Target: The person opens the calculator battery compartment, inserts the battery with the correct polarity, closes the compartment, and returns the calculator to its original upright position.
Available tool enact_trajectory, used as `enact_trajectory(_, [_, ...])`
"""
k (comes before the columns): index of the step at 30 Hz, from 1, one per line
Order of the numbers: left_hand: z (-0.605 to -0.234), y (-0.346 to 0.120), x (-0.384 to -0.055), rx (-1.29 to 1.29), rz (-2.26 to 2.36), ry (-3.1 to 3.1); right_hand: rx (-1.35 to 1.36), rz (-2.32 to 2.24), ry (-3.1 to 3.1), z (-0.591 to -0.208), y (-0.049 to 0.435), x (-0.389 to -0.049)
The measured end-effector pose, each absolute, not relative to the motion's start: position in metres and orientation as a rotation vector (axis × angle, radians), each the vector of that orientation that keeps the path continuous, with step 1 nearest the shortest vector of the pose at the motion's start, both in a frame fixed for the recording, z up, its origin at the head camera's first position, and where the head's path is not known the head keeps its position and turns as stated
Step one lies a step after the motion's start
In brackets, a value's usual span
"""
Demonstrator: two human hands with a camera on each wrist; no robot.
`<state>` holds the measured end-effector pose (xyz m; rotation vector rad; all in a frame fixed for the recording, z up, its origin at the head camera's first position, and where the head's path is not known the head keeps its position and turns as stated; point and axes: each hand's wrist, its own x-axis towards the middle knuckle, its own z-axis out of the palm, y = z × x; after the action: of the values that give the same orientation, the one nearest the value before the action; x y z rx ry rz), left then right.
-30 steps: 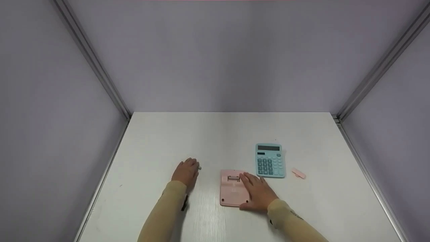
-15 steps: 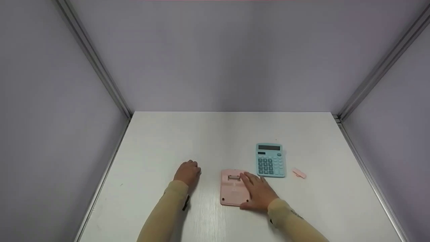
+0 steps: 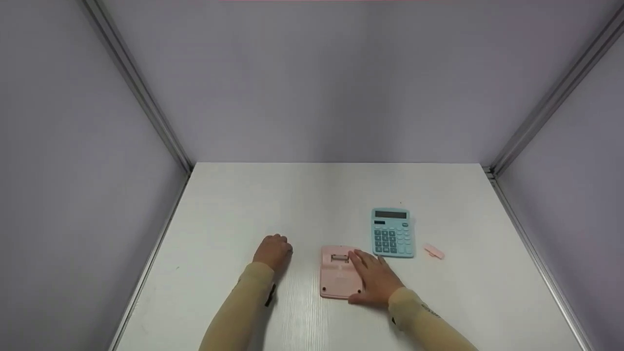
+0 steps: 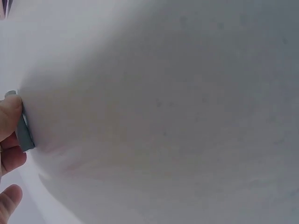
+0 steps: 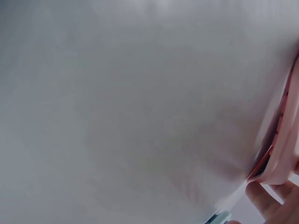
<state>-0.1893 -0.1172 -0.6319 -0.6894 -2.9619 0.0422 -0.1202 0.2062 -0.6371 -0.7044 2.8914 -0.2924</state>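
Note:
A pink calculator (image 3: 336,278) lies face down on the table, its battery compartment (image 3: 340,258) uncovered. Whether the compartment holds a battery is too small to tell. My right hand (image 3: 378,280) holds the calculator by its right side, the index finger on its back and the thumb at the near edge. The right wrist view shows fingertips (image 5: 259,193) against the end of the pink calculator (image 5: 282,154). Left of it, low over the table, my left hand (image 3: 273,252) pinches a small grey battery (image 4: 24,130). From the head view that battery is hidden by the fingers.
A blue calculator (image 3: 392,234) lies face up just beyond my right hand. To its right is a small pink battery cover (image 3: 433,251). Grey panels (image 3: 336,83) wall the white table (image 3: 234,195) at the back and both sides.
My left hand has drawn in slightly, its fingers curling more, and the battery's tip no longer shows beside them in the head view. The right hand and the pink calculator have stayed put.

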Motion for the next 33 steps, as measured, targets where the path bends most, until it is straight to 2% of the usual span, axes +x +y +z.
enact_trajectory(15, [-0.603,-0.106,-0.199,-0.834,-0.124,-2.762,-0.719,-0.323,2.878,-0.640,0.205,-0.126])
enact_trajectory(33, [-0.562,-0.083,-0.194,-0.929,-0.319,-2.517,-0.728,-0.280,2.903,-0.642,0.205,-0.132])
